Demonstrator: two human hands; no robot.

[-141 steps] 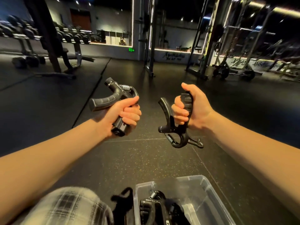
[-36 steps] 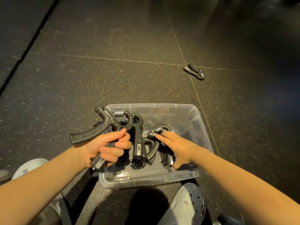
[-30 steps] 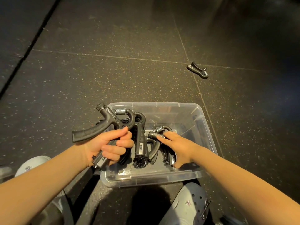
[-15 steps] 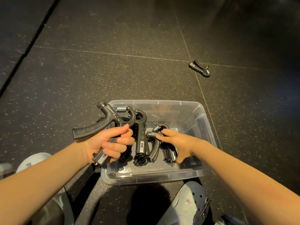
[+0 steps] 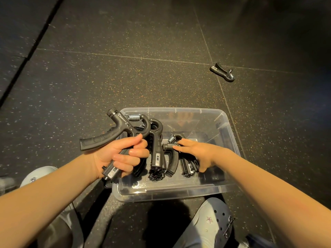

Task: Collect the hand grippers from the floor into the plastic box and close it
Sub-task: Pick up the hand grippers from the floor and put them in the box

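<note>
A clear plastic box (image 5: 231, 138) stands on the dark floor between my feet, with several black hand grippers (image 5: 157, 154) lying in it. My left hand (image 5: 121, 156) grips one handle of a black hand gripper (image 5: 123, 127) over the box's left edge, its spring end pointing away from me. Inside the box, my right hand (image 5: 198, 153) rests straight fingers on top of another hand gripper (image 5: 172, 145). One more hand gripper (image 5: 222, 74) lies on the floor, far right of the box.
My grey clogs sit on either side of the box's near edge, one at the left (image 5: 35, 178) and one at the right (image 5: 213, 221). Speckled rubber floor tiles (image 5: 125, 77) stretch all around.
Earlier both hands held hand grippers up in the air. Now the right hand's gripper lies in the box under its fingers. Over the last second the hands barely moved.
</note>
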